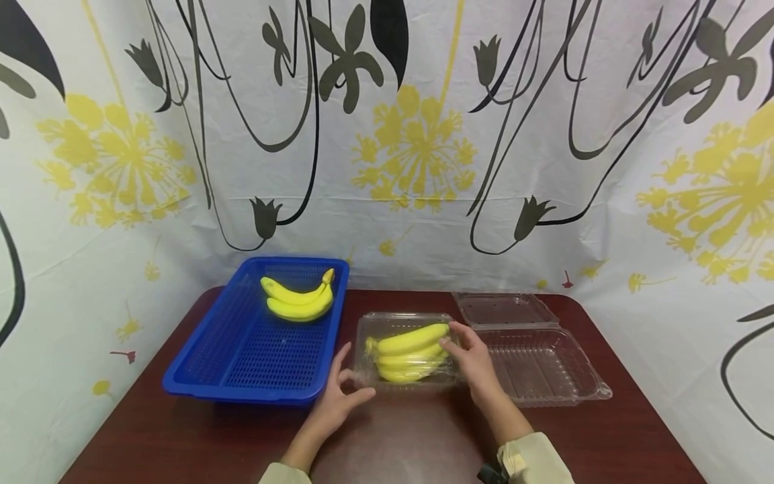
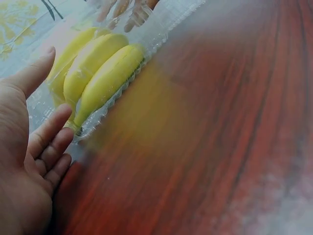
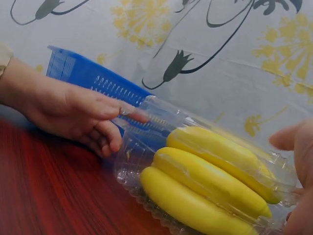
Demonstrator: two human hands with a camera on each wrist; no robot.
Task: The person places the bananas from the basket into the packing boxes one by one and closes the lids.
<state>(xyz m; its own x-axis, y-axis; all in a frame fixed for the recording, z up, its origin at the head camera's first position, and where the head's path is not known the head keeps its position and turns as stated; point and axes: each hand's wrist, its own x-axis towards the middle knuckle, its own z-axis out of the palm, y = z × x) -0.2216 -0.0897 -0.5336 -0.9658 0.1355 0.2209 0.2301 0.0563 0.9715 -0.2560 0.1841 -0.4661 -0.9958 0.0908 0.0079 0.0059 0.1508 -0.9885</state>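
A clear plastic clamshell box [image 1: 402, 317] with its lid down sits on the table's middle, a bunch of yellow bananas [image 1: 411, 349] inside. Beside the box's left end is my left hand [image 1: 335, 396], thumb and fingers spread; in the left wrist view this hand [image 2: 29, 137] curves loosely near the banana stems. At the box's right end, my right hand [image 1: 474, 363] has its fingers extended, touching the far right corner, with the thumb over the lid. The right wrist view shows the bananas [image 3: 210, 181] through the plastic, and part of the right hand [image 3: 301, 161] at the edge.
A blue slotted basket [image 1: 260, 396] stands on the left of the table, with a bunch of bananas [image 1: 299, 299] at its far end. On the right lies a second clear clamshell box [image 1: 544, 363], lid folded back. A patterned cloth [image 1: 417, 255] hangs behind the table.
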